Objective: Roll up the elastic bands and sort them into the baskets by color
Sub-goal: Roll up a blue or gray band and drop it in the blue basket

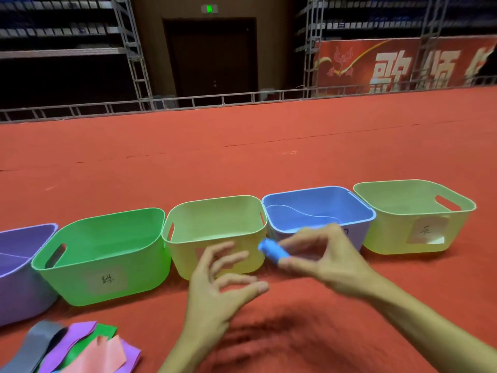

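1. Unrolled bands (80, 348) are lying flat in a pile at the near left.
2. Right hand (322, 254) is pinching a blue roll (273, 250) between thumb and fingers, just in front of the blue basket (309, 203).
3. Left hand (215, 286) is hovering spread, holding nothing.
4. Sorting appears to be in hand: the roll is needing a short lift over the near rim, then release.
5. Yellow basket (215, 219) is standing tight against the blue basket's left side; carpet (269, 157) is lying open beyond.

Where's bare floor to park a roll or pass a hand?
Free: wide carpet behind the basket row; strip before the green basket, between band pile and left hand; carpet before the far-right yellow basket, right of the right hand holding the blue roll. Crowded: baskets stand edge to edge; pile fills lower left.
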Action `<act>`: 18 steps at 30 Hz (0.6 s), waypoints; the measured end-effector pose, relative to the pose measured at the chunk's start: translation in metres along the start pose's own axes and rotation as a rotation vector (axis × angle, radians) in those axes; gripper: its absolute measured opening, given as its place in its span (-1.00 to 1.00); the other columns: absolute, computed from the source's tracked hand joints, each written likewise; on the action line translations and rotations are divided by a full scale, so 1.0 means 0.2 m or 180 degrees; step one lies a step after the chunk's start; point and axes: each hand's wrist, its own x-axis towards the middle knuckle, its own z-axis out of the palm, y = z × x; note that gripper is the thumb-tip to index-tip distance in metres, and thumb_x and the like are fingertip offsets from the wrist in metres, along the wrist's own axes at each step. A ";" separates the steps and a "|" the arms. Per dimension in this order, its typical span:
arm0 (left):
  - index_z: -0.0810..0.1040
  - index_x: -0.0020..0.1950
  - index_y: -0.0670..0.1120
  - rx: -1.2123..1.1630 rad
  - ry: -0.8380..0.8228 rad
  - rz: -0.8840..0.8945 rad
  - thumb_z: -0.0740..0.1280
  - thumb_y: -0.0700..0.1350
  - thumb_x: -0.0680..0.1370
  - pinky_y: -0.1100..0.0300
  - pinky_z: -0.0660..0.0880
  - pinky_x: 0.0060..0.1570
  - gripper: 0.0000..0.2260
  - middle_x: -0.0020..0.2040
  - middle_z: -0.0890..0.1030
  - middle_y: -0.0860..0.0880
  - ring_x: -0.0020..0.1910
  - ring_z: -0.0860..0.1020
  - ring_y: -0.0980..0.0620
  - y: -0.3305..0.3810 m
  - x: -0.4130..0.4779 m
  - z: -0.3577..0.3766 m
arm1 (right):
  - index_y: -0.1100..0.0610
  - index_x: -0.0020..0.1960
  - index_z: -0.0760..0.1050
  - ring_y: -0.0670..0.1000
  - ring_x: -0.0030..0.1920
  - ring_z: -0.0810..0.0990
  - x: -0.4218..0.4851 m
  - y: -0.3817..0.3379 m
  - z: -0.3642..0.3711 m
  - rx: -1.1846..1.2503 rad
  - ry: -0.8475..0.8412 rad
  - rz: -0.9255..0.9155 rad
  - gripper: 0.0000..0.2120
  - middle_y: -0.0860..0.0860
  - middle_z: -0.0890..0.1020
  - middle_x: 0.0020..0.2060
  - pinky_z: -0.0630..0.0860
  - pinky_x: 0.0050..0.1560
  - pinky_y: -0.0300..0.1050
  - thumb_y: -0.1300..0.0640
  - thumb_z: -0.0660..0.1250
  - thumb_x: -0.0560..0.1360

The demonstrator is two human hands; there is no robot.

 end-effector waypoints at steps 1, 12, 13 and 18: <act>0.56 0.14 -0.08 0.0097 0.0166 -0.0045 0.71 -0.02 0.06 0.23 0.61 -0.18 -0.29 0.00 0.73 -0.05 -0.32 0.69 -0.05 -0.08 -0.02 0.01 | 0.05 -0.07 0.76 -0.16 -0.12 0.70 0.09 0.00 -0.05 0.0058 0.0206 -0.0019 -0.86 -0.05 0.76 -0.16 0.55 -0.03 -0.29 0.24 0.60 0.42; 0.58 -0.27 0.01 0.0682 0.0209 -0.0131 0.62 0.15 0.20 0.29 0.24 -0.46 -0.66 -0.54 0.47 -0.06 -0.53 0.27 0.13 -0.46 -0.18 0.00 | 0.29 -0.29 0.66 0.04 -0.45 0.27 0.87 0.48 -0.16 -0.1286 -0.0090 0.1384 -0.77 -0.01 0.41 -0.56 0.23 -0.44 -0.18 0.10 0.53 0.28; 0.57 -0.29 0.01 0.0686 0.0185 -0.0133 0.62 0.15 0.20 0.29 0.25 -0.45 -0.67 -0.55 0.46 -0.05 -0.53 0.28 0.14 -0.46 -0.18 0.00 | 0.29 -0.34 0.62 0.04 -0.48 0.30 0.89 0.49 -0.15 -0.1490 -0.0183 0.1407 -0.72 -0.01 0.43 -0.58 0.28 -0.43 -0.16 0.05 0.51 0.23; 0.56 -0.32 0.00 0.0743 0.0103 -0.0163 0.63 0.14 0.23 0.33 0.26 -0.42 -0.67 -0.58 0.42 0.04 -0.53 0.28 0.17 -0.46 -0.17 0.00 | 0.19 -0.39 0.47 -0.02 -0.57 0.51 0.95 0.48 -0.06 -0.2143 -0.0668 0.1556 -0.78 0.01 0.56 -0.56 0.46 -0.49 -0.25 0.11 0.47 0.29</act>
